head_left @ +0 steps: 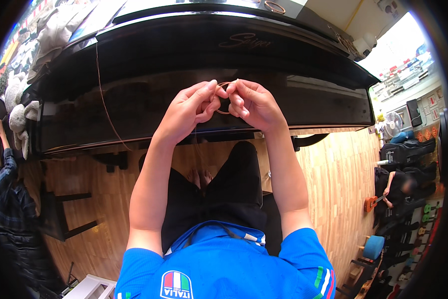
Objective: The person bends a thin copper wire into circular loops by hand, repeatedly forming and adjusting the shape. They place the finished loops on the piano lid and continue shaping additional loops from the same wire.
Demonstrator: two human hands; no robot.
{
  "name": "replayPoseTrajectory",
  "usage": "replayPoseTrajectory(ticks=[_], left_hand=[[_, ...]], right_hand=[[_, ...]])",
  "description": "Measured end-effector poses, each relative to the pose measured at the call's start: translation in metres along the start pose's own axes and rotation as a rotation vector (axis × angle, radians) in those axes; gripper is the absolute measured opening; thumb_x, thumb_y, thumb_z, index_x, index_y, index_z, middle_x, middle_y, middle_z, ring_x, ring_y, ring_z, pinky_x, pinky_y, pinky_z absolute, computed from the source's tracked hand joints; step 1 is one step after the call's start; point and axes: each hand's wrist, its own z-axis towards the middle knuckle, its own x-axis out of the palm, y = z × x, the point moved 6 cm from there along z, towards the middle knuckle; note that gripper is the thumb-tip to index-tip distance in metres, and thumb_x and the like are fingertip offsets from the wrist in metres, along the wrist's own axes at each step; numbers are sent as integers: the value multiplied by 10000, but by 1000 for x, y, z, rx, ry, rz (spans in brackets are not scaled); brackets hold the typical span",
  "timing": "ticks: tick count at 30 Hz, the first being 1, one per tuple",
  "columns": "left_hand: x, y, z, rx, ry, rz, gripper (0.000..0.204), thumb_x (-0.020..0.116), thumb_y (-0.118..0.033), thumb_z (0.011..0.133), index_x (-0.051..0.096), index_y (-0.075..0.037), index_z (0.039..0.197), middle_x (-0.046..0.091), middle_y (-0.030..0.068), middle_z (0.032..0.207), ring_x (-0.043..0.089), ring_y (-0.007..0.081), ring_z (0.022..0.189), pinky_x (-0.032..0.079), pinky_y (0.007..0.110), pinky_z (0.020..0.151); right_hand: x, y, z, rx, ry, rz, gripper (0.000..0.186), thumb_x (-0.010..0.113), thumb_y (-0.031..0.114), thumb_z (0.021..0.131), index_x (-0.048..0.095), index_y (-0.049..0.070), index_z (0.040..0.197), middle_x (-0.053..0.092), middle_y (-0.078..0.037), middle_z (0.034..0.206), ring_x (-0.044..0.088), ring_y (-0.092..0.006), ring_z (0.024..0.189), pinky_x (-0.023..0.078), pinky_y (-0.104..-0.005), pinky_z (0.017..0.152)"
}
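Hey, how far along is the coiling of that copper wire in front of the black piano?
Done so far: a small loop of copper wire is formed between both hands. In hand: the left hand and right hand pinch that loop in front of the black piano. Left: a long strand of wire hangs uncoiled along the piano front, and another thin strand drops below the hands.

Both my forearms come up from 6 o'clock, bare, converging toward 12. My left hand (191,107) sits just left of centre, fingers curled in, thumb and forefinger pinched together at its 2 o'clock edge. My right hand (254,102) mirrors it, knuckles up, fingertips pinched at its 9 o'clock side. The two pinches nearly touch. Wrists straight, elbows bent outward.
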Motion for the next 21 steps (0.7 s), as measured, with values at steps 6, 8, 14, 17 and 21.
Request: replayPoseTrajectory(ticks=[6, 8, 14, 17, 21], left_hand=[[0, -1, 4, -102, 53, -46, 254, 480, -232, 1057, 604, -33, 959, 412, -49, 615, 300, 31, 498, 240, 211, 470], [-2, 0, 5, -122, 78, -84, 258, 489, -243, 1057, 598, -39, 943, 409, -50, 614, 296, 33, 499, 239, 210, 470], [-6, -5, 4, 40, 1, 80, 234, 510, -223, 1052, 603, -52, 922, 392, -64, 623, 293, 26, 509, 234, 206, 473], [-10, -9, 7, 77, -24, 36, 232, 511, -218, 1054, 605, -54, 920, 381, -71, 627, 289, 21, 514, 230, 202, 475], [-9, -5, 6, 45, -9, 12, 243, 518, -231, 1052, 612, -52, 917, 384, -74, 637, 287, 18, 531, 230, 199, 482]], right_hand=[[0, -1, -1, 5, -7, -21, 338, 470, 246, 1069, 650, -36, 1116, 615, -25, 757, 587, -101, 613, 491, -258, 638], [2, -1, -2, 8, -14, -27, 335, 468, 241, 1069, 650, -35, 1122, 610, -22, 754, 583, -104, 616, 489, -263, 641], [11, 0, 1, -69, 1, -77, 334, 462, 205, 1063, 646, -65, 1136, 686, -124, 1011, 673, -215, 942, 523, -352, 891], [8, 0, -1, -92, 45, -62, 443, 381, 261, 1077, 635, -89, 1176, 666, -185, 1174, 629, -295, 1125, 461, -416, 1030], [7, -1, 0, -48, 171, 50, 595, 267, 357, 1074, 601, -100, 1257, 654, -214, 1218, 597, -334, 1175, 394, -449, 1089]])
